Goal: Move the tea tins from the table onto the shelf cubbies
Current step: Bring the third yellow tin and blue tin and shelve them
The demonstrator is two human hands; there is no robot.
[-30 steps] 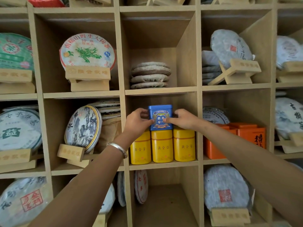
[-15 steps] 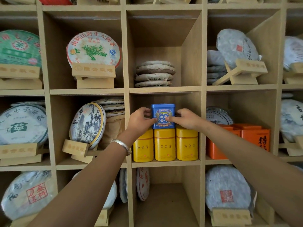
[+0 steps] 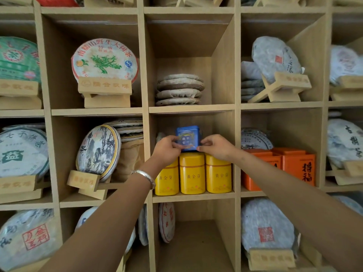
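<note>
Both hands pinch the blue tea tin (image 3: 188, 137): the left hand (image 3: 167, 151) closes its grip on the tin's left side, the right hand (image 3: 217, 147) on its right side. The tin stands upright, label facing outward, on top of the middle of three yellow tins (image 3: 192, 173). All four occupy the centre cubby (image 3: 193, 198) of the shelf. Orange tins (image 3: 294, 167) fill the cubby to the right.

Tea shop, shelf cubbies (image 3: 191, 109), displayed tea cakes (image 3: 104, 60)
</note>
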